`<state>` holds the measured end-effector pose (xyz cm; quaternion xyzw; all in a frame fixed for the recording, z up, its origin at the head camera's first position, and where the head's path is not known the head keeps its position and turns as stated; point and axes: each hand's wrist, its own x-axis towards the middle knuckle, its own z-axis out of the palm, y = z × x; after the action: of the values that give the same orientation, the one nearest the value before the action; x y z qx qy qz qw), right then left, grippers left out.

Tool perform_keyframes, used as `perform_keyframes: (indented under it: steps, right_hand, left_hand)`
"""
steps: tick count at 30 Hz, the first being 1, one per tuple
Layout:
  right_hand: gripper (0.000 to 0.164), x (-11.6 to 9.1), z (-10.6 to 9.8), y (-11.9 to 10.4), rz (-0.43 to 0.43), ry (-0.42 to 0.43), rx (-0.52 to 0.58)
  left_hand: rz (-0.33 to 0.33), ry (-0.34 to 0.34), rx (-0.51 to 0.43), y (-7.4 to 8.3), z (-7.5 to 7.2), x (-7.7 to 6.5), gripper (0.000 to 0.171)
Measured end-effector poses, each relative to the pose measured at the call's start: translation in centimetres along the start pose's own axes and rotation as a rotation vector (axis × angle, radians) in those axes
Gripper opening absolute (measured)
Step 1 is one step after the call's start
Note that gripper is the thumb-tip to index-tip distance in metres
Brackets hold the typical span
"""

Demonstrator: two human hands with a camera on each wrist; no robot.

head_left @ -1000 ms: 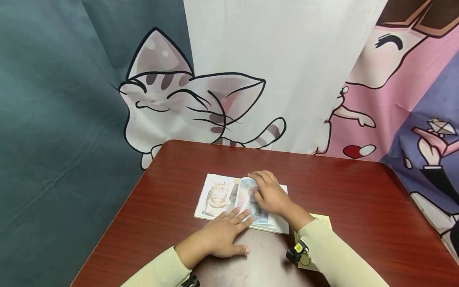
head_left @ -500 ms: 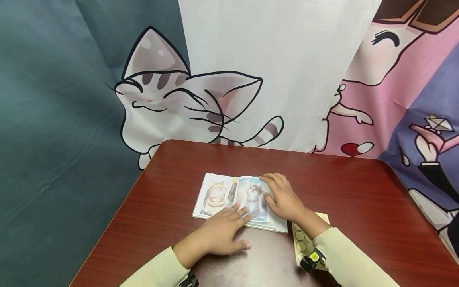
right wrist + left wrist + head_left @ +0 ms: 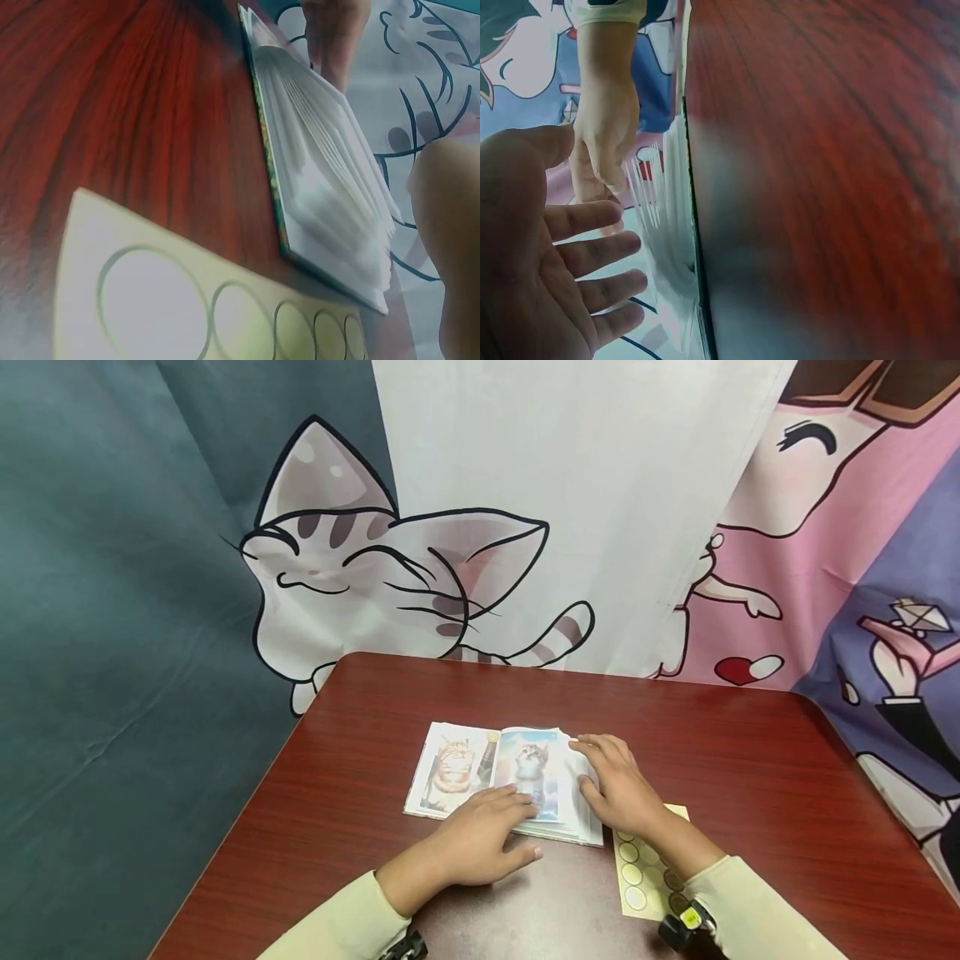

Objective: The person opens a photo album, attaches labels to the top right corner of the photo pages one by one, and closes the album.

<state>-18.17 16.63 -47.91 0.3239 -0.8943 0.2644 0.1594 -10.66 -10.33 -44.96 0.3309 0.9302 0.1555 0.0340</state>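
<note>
An open picture book (image 3: 452, 768) lies on the table, an orange cat on its left page and a grey kitten picture (image 3: 531, 756) on its right. My left hand (image 3: 483, 839) is over the lower middle of the book, palm down, fingers extended and overlapping the kitten picture's lower part. In the left wrist view, those fingers reach toward the loosely fanned pages (image 3: 660, 217). At the book's right edge, my right hand (image 3: 622, 789) has its fingers reaching to the page corner, thumb apart from them. The right wrist view shows the pages (image 3: 315, 150) bowed up, fanned above the cover.
A pale yellow sheet with round circles (image 3: 636, 878) lies right of the book, partly under my right forearm. The red-brown wooden table (image 3: 360, 735) extends back to a cartoon-printed curtain (image 3: 480, 443).
My right hand has slid right across the kitten page to the book's edge, uncovering the picture. My left hand has shifted slightly right and up, its fingers now drawn closer together.
</note>
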Motion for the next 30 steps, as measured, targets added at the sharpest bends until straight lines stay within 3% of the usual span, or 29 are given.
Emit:
perform_keyframes:
  steps: [8,20,30]
  right_hand:
    - [0.049,-1.8,-1.1,0.5,0.048,-0.027,-0.007]
    - [0.050,-3.8,-2.7,1.5,0.065,0.007,-0.022]
    - [0.048,-5.1,-3.7,2.0,0.108,-0.008,-0.014]
  left_hand:
    - [0.053,0.057,-0.009,0.5,0.1,0.5,0.052]
    - [0.125,0.111,-0.002,1.6,0.5,1.8,0.050]
    - [0.135,0.068,-0.048,3.0,0.6,2.7,0.049]
